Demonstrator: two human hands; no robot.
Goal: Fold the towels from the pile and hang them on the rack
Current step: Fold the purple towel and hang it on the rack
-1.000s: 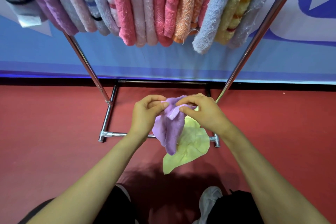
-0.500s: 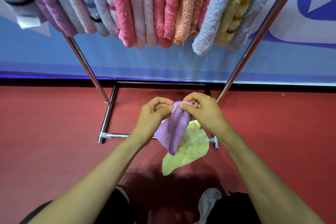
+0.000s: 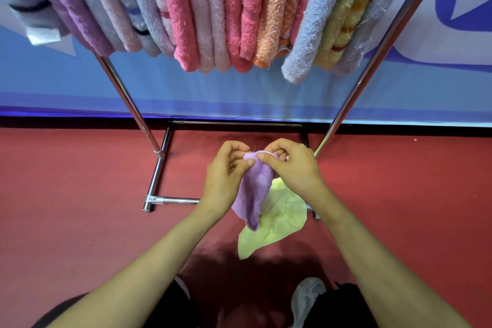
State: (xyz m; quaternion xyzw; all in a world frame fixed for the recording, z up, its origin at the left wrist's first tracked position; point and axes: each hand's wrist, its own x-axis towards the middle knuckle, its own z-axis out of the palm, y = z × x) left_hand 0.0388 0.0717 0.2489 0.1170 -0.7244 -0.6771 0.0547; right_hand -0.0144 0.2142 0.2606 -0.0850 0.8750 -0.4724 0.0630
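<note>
Moved: left hand (image 3: 225, 177) and right hand (image 3: 291, 168) have closed together at the lilac terry towel's (image 3: 256, 194) top.
Hidden: pale yellow smooth cloth (image 3: 281, 224) lies partly behind it.
Grip: both pinch the towel, which hangs before the chrome tube rack (image 3: 156, 180).

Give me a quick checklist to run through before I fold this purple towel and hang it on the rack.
1. The left hand pinches the purple towel at its top edge: ok.
2. The right hand pinches the same edge: ok.
3. The purple towel is spread flat for folding: not ok, it hangs bunched and narrow.
4. The yellow towel is free of the purple one: cannot tell, the purple one overlaps it.
5. An open slot on the rack: cannot tell, the hung towels sit packed together and the top rail is out of view.
</note>
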